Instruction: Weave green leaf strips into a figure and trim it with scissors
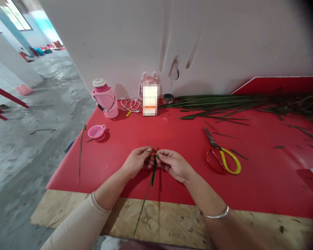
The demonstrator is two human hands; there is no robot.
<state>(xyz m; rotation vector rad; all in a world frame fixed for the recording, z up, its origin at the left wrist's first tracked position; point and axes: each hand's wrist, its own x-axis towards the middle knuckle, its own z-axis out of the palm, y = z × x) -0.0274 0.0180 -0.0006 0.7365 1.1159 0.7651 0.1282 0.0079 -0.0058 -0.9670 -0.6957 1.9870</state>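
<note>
My left hand (138,161) and my right hand (173,165) meet over the middle of the red sheet, fingertips pinched together. Between them they grip a green leaf strip (153,175). It looks folded or knotted at the fingertips, though the fingers partly hide that spot. One long thin end trails down past the sheet's front edge. To the right of my right hand lie scissors (223,154) with one yellow and one red handle, blades pointing away from me.
A pink cup (96,132) and pink bottle (105,100) stand at the left. Behind are a white cable (130,104), a lit screen (150,99) and a dark little pot (168,99). Long green leaves (211,104) lie along the wall at right. Bare board (177,222) shows in front.
</note>
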